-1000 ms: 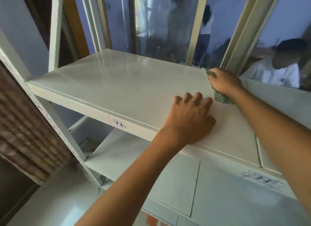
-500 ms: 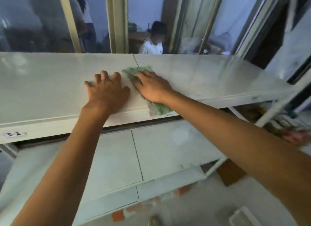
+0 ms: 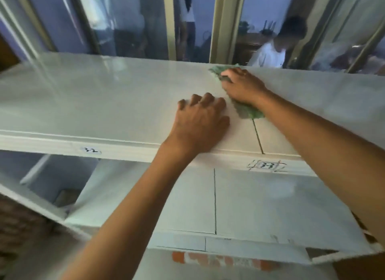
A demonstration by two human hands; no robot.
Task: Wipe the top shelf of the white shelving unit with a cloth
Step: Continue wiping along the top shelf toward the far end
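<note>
On the top shelf (image 3: 100, 100) of the white shelving unit, a green cloth (image 3: 246, 110) is pressed flat beneath the right hand (image 3: 242, 85), its fingers laid together over the fabric near the rear edge. The left hand (image 3: 201, 123) is rested palm-down just beside it, fingers slightly spread, with nothing gripped. Handwritten labels (image 3: 267, 165) are noted on the front rail.

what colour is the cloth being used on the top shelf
Green, a pale mottled shade. The cloth shows under the right hand in the head view.
</note>
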